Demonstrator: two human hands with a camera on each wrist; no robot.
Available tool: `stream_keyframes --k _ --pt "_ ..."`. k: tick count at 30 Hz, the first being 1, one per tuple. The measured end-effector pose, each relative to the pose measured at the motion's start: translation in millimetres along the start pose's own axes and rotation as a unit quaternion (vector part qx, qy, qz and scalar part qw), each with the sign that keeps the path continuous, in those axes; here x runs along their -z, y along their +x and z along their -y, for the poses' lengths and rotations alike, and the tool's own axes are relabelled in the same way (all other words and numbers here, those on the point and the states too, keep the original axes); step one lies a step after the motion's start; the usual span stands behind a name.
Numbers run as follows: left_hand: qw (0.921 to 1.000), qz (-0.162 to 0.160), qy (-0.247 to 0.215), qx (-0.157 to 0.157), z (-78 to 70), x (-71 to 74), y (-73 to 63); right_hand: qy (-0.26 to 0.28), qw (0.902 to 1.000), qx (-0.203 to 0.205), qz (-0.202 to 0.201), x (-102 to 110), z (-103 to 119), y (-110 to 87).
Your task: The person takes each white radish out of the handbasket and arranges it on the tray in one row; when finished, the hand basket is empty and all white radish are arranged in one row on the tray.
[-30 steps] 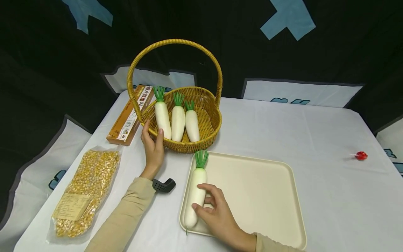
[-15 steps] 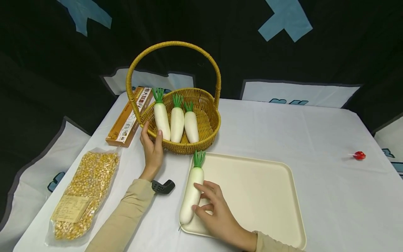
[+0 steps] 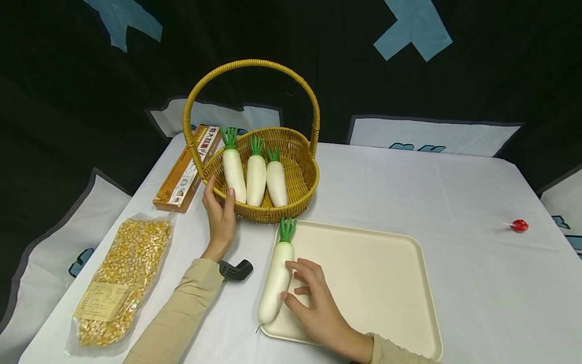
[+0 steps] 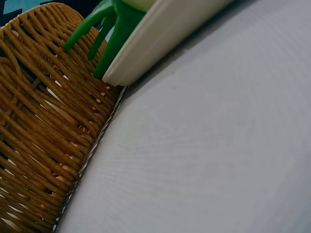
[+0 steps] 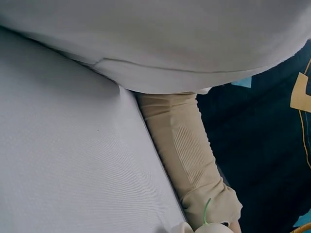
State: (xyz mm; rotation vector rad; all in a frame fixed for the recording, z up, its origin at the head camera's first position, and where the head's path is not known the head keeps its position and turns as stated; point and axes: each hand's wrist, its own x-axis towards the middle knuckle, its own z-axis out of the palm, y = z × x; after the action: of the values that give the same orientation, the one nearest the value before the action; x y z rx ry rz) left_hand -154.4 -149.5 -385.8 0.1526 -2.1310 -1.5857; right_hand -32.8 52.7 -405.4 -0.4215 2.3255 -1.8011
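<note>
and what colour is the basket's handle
The handle is golden yellow, with a ridged, wrapped pattern; it shows best in the head view.

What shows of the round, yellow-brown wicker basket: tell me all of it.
The round, yellow-brown wicker basket has one tall arched handle and gaps between its strands. Upright on the white cloth-covered table, behind the cream rectangular tray, it holds three white radishes with green tops. The person's left hand rests against its near-left side.
</note>
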Motion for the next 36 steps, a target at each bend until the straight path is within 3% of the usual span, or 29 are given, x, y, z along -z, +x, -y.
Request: stream_keyframes --k 10,17,23,26,32,36 --pt "1.0000 0.002 0.000 0.009 0.9 1.1 0.5 0.010 0.9994 -0.006 -0.033 9 10 5.4" --pt "1.0000 0.002 -0.002 0.003 0.1 2.5 1.8 0.063 0.9960 0.029 -0.056 26 27 26.0" --pt "1.0000 0.005 -0.001 0.008 1.9 0.4 0.3 0.135 0.9879 0.033 -0.069 44 38 60.7" --pt "0.9999 0.006 -0.003 0.009 2.4 -0.2 -1.3 0.146 0.9874 0.036 -0.050 50 40 83.9" --pt "0.9999 0.010 0.000 0.004 2.9 -0.5 -1.8 0.107 0.9935 -0.025 0.030 57 38 126.6" --pt "1.0000 0.003 0.000 -0.003 2.2 0.2 0.3 0.076 0.9946 -0.064 0.030 56 43 153.5"
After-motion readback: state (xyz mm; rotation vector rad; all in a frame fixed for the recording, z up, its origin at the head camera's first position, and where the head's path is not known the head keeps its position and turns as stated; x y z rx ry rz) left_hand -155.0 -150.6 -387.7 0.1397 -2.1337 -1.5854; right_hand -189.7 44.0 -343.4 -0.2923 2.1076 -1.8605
